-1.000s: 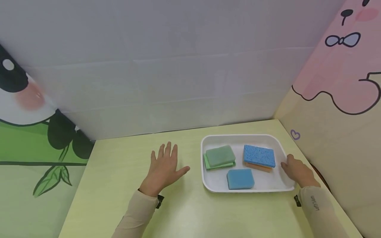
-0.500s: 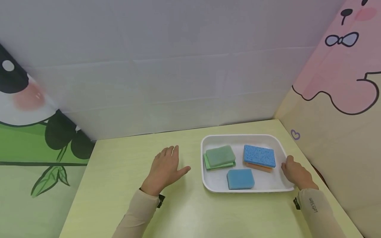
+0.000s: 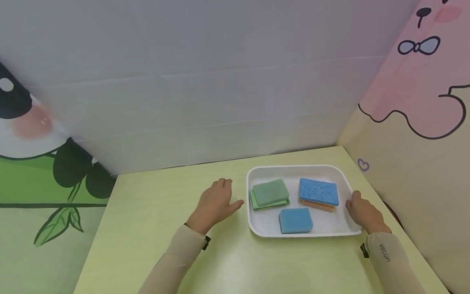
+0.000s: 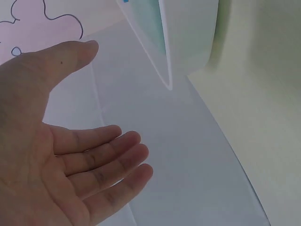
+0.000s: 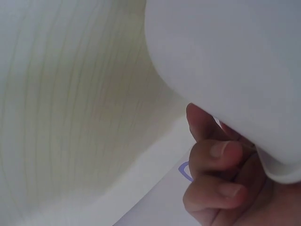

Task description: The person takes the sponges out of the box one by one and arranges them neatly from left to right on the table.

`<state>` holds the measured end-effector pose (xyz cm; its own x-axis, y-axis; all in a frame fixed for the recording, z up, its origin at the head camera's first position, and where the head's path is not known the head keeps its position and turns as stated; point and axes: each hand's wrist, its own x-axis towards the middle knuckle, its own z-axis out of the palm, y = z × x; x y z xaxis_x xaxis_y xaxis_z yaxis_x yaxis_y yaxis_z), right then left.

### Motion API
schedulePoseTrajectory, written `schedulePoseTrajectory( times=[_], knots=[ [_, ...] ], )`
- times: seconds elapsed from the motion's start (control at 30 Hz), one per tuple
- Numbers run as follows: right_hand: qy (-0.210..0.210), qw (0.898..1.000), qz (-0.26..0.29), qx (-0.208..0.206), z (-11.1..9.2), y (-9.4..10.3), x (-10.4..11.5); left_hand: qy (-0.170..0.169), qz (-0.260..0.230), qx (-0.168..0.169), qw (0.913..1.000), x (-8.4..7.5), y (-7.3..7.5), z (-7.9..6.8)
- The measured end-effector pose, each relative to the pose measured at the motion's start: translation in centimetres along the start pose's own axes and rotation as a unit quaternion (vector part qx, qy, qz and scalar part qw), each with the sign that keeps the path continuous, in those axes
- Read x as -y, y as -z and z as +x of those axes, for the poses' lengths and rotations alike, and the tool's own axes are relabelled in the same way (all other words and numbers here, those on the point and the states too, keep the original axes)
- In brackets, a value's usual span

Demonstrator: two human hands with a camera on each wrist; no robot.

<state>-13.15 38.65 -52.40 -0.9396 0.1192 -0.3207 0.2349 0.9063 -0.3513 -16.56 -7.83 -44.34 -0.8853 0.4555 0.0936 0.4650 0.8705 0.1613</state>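
Note:
A white rectangular tray (image 3: 265, 225) holds several sponges. A green sponge (image 3: 271, 192) lies on a brighter green one (image 3: 271, 206) at the left; a speckled blue sponge (image 3: 318, 191) rests on an orange one (image 3: 318, 205) at the right. Another blue sponge (image 3: 295, 220) sits at the front. My right hand (image 3: 367, 212) grips the tray's right rim; in the right wrist view its fingers (image 5: 214, 160) curl beneath the rim. Just left of the tray, my left hand (image 3: 213, 206) holds nothing, thumb spread away from loosely bent fingers. The left wrist view shows a gap between that hand and the tray's wall (image 4: 190, 47).
The tray is over a pale yellow table (image 3: 147, 228), toward its right side. A whitish sheet (image 3: 205, 106) forms the back wall. A printed side wall (image 3: 422, 171) rises close beyond my right hand, and another (image 3: 22, 245) stands at the left.
My left hand has moved right, nearer the tray, and its spread fingers have come together and bent a little. My right hand keeps its grip on the rim.

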Motion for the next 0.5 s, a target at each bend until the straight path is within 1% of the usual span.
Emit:
schedulePoseTrajectory(
  times=[0.13,0.23,0.5],
  knots=[
    [-0.004,1.0,0.001,-0.002,0.1,-0.1,-0.1,-0.024,0.008,0.0,0.9997,-0.6,-0.7,1.4],
    [-0.008,1.0,0.0,0.0,0.2,-0.2,-0.1,-0.043,0.014,0.006,0.999,-1.2,-1.2,2.4],
    [-0.004,1.0,0.004,-0.01,0.2,-0.5,-0.1,-0.083,0.025,0.042,0.9954,-3.0,-2.3,5.0]
  ],
)
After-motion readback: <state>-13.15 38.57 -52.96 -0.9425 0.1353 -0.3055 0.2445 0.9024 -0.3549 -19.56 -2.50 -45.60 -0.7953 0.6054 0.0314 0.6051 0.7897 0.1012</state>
